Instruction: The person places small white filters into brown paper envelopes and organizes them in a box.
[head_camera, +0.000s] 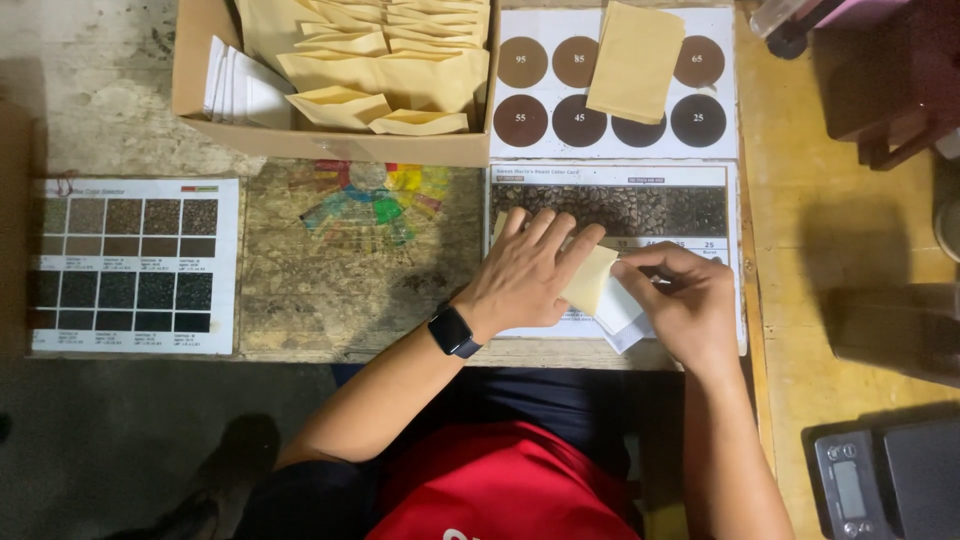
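Pressing flat on a small yellow paper pouch (588, 278), the person's left hand (525, 275) lies with fingers (560, 240) spread and extended, pinning the pouch to a printed colour chart (620, 200) on the wooden table (800, 200). The left wrist wears a black smartwatch (453, 331). The right hand (685, 300) sits just beside it, fingers curled and pinched closed on a small white label sheet (618, 310) that touches the pouch's right edge. Behind the hands, a cardboard box (330, 140) holds many more yellow pouches and some white sheets. One loose yellow pouch (635, 60) lies on a card of brown circles (610, 85). A grid chart (130, 265) lies at far left, a digital scale (885, 480) at lower right.
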